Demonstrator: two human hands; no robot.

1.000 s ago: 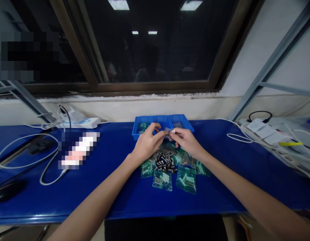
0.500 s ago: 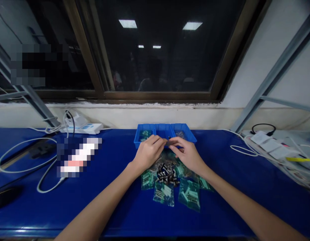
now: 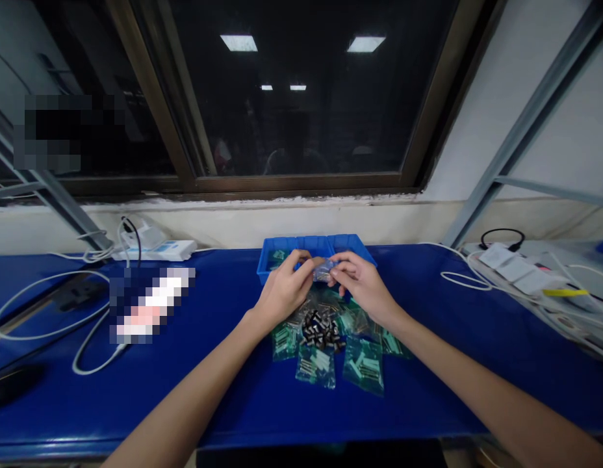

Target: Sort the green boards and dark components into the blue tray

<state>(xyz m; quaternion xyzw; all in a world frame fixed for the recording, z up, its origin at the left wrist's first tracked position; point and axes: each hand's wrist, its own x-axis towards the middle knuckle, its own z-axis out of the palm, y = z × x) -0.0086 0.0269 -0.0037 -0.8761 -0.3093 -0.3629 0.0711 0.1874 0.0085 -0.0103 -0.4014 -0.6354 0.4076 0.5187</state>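
Observation:
My left hand (image 3: pixel 282 291) and my right hand (image 3: pixel 362 283) meet just in front of a blue divided plastic tray (image 3: pixel 301 242). Between their fingertips they pinch a small clear plastic bag (image 3: pixel 323 270), which holds something too small to make out. Below my wrists, a heap of dark metal cylindrical parts (image 3: pixel 320 329) lies on the blue mat. Around the heap lie several small clear bags of green-tinted parts, such as one (image 3: pixel 315 366) and another (image 3: pixel 364 365). My hands hide the tray's front middle.
A white power strip (image 3: pixel 155 249) and white cables (image 3: pixel 48 305) lie left on the blue-covered bench (image 3: pixel 208 403), beside a pixelated object (image 3: pixel 150 305). A dark mouse (image 3: pixel 9 383) sits at the front left. White cards and tangled cables (image 3: pixel 516 270) lie right, below a dark window (image 3: pixel 292 91).
My hands have closed in from slightly apart, and both now pinch the small bag above the tray's front edge. The view has shifted slightly. The heap and bags on the mat look unmoved.

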